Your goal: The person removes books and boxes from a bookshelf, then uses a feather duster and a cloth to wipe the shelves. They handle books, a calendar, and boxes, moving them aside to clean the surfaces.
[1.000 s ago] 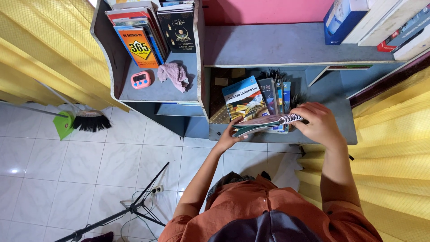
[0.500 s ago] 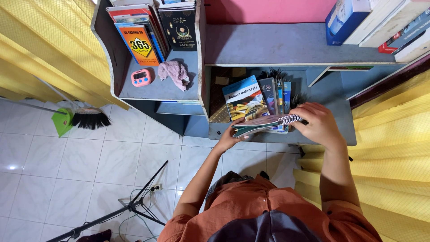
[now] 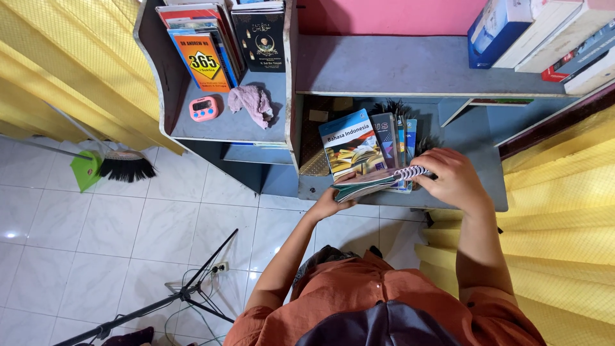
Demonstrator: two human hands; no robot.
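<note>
I hold a spiral-bound notebook (image 3: 371,179) flat in front of a row of upright books (image 3: 365,144) on the lower grey desk shelf (image 3: 474,160). My right hand (image 3: 451,179) grips the notebook at its wire spine. My left hand (image 3: 327,204) supports the notebook's other end from below, fingers partly hidden under it. The front book in the row has a blue and green cover.
A side shelf holds more books (image 3: 205,45), a pink digital timer (image 3: 204,108) and a crumpled pink cloth (image 3: 251,102). A black broom with green dustpan (image 3: 109,168) lies on the white tiles. A black stand and cables (image 3: 186,288) sit lower left. Yellow curtains (image 3: 564,218) hang either side.
The notebook has dipped slightly at its left end and my left hand has slid lower beneath it. The view shifted a little.
</note>
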